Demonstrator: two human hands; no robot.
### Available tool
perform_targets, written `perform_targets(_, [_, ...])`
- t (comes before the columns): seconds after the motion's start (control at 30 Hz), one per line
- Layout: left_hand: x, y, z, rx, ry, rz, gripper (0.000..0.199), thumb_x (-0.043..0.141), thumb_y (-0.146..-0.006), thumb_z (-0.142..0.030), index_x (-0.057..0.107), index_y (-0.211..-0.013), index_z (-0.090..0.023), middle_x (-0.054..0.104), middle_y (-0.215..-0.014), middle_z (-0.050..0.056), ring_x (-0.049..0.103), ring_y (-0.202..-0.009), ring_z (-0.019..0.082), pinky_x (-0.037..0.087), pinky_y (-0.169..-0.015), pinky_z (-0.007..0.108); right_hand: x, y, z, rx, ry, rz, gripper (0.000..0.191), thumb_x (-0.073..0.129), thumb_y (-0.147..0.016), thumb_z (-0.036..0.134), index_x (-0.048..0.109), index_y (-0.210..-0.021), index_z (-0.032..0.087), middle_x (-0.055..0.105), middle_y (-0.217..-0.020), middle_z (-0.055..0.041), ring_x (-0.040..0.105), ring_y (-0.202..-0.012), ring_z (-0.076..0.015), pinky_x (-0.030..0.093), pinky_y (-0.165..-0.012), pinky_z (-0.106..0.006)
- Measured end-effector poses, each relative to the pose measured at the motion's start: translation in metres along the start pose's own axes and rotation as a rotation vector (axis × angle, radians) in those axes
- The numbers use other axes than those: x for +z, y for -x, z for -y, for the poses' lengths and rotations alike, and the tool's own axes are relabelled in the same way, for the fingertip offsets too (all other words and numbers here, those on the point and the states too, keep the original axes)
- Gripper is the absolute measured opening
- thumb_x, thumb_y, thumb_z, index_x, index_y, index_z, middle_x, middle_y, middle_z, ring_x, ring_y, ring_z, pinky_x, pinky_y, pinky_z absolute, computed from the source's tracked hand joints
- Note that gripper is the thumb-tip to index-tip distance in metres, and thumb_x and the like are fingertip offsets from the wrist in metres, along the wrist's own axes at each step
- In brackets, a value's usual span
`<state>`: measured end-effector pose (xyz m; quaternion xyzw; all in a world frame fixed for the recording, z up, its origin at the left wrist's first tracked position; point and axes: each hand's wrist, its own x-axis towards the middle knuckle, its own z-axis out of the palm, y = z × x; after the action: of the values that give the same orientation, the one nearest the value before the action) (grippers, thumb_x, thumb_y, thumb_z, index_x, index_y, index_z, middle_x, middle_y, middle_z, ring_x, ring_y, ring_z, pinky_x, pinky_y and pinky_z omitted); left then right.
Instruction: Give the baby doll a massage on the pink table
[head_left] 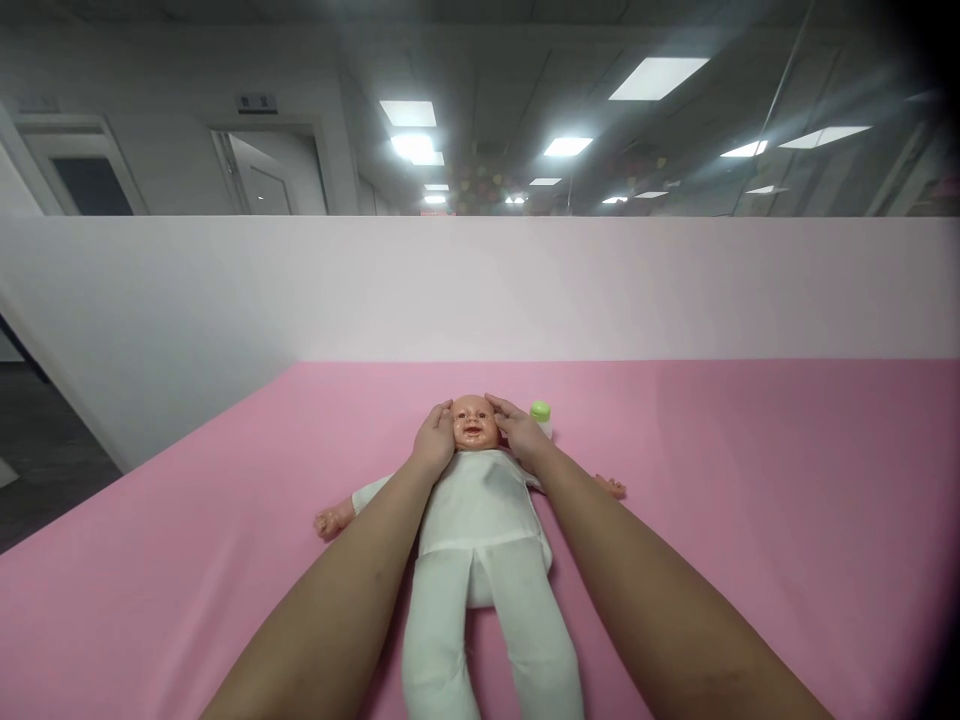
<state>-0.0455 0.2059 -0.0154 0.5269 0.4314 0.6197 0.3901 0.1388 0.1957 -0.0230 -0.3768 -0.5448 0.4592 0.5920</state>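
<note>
A baby doll in a white top and trousers lies on its back on a pink surface, with its legs toward me. My left hand rests along one side of the doll's head, its fingers stretched out. Against the other side of the head lies my right hand, fingers extended near the temple. The palms are largely hidden. Just beyond my right hand stands a small bottle with a green cap, its white body partly covered by that hand.
The pink cover spreads widely around the doll. A white low wall borders the far side, with glass above it. Dark floor shows past the left edge. The doll's arms stick out beneath my forearms.
</note>
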Motion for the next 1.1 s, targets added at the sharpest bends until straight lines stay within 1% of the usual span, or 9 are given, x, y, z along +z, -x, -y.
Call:
perform_targets(0.13, [-0.007,0.014,-0.010,0.053,-0.148,-0.031,0.028,0.068,-0.092,-0.045,0.076,-0.109,-0.025,0.072,-0.128,0.012,0.055,-0.134,0.035,0.030,-0.119,0.048,0.003,0.007,-0.002,-0.096,0.138,-0.041,0.050,0.062,-0.090,0.047,0.066,-0.138,0.032,0.058,-0.149,-0.0004,0.053,-0.138,-0.0239,0.039,-0.120,-0.046])
perform_targets(0.27, [-0.020,0.028,-0.012,0.124,-0.378,0.020,0.031,0.061,-0.096,-0.051,0.078,-0.101,-0.026,0.077,-0.110,0.012,0.064,-0.118,0.037,0.038,-0.112,0.048,0.006,0.016,0.001,-0.149,0.299,-0.118,0.050,0.060,-0.094,0.056,0.067,-0.136,0.030,0.061,-0.146,-0.0032,0.051,-0.140,-0.0274,0.030,-0.124,-0.047])
perform_targets(0.4, [-0.029,0.038,-0.018,0.166,-0.430,0.122,0.040,0.061,-0.095,-0.056,0.076,-0.115,-0.026,0.074,-0.125,0.011,0.063,-0.124,0.036,0.040,-0.110,0.045,0.002,0.025,0.007,-0.149,0.413,-0.126,0.055,0.057,-0.096,0.064,0.068,-0.135,0.028,0.067,-0.137,-0.0074,0.055,-0.135,-0.0331,0.030,-0.122,-0.051])
perform_targets(0.53, [-0.030,0.043,-0.034,0.160,-0.652,0.311,0.056,0.057,-0.094,-0.066,0.066,-0.131,-0.026,0.075,-0.123,0.010,0.069,-0.111,0.033,0.049,-0.095,0.040,-0.001,0.034,0.021,-0.127,0.693,0.023,0.076,0.053,-0.097,0.071,0.047,-0.156,0.024,0.057,-0.150,-0.0104,0.051,-0.140,-0.0339,0.036,-0.119,-0.049])
perform_targets(0.63, [-0.030,0.044,-0.044,0.151,-0.775,0.348,0.062,0.054,-0.093,-0.070,0.062,-0.135,-0.025,0.074,-0.125,0.010,0.069,-0.109,0.032,0.051,-0.087,0.037,0.000,0.037,0.031,-0.080,0.832,0.094,0.100,0.058,-0.091,0.077,0.029,-0.164,0.016,0.053,-0.153,-0.0163,0.050,-0.141,-0.0371,0.041,-0.114,-0.049])
perform_targets(0.7, [-0.029,0.044,-0.047,0.151,-0.803,0.358,0.063,0.053,-0.094,-0.070,0.060,-0.136,-0.025,0.074,-0.125,0.009,0.070,-0.109,0.032,0.051,-0.085,0.037,0.001,0.037,0.035,-0.061,0.853,0.105,0.105,0.060,-0.089,0.079,0.025,-0.165,0.016,0.055,-0.151,-0.0173,0.052,-0.138,-0.0378,0.043,-0.112,-0.048])
perform_targets(0.83, [-0.028,0.043,-0.048,0.166,-0.824,0.369,0.059,0.055,-0.094,-0.066,0.060,-0.137,-0.026,0.075,-0.121,0.009,0.070,-0.107,0.031,0.050,-0.086,0.037,-0.001,0.037,0.038,-0.043,0.828,0.102,0.098,0.069,-0.085,0.075,0.037,-0.161,0.022,0.063,-0.142,-0.0151,0.059,-0.130,-0.0387,0.048,-0.105,-0.048])
perform_targets(0.97, [-0.030,0.042,-0.046,0.163,-0.809,0.361,0.052,0.056,-0.096,-0.061,0.062,-0.135,-0.027,0.076,-0.118,0.007,0.070,-0.106,0.031,0.050,-0.088,0.037,-0.005,0.038,0.039,-0.054,0.710,0.109,0.081,0.082,-0.082,0.060,0.055,-0.150,0.026,0.068,-0.135,-0.0108,0.062,-0.126,-0.0361,0.050,-0.105,-0.046])
perform_targets(1.1, [-0.033,0.038,-0.041,0.159,-0.775,0.364,0.044,0.053,-0.098,-0.056,0.063,-0.131,-0.028,0.076,-0.119,0.005,0.070,-0.105,0.029,0.050,-0.088,0.037,-0.006,0.042,0.044,-0.045,0.545,0.133,0.063,0.078,-0.087,0.051,0.063,-0.142,0.024,0.068,-0.136,-0.0085,0.063,-0.125,-0.0315,0.049,-0.109,-0.044])
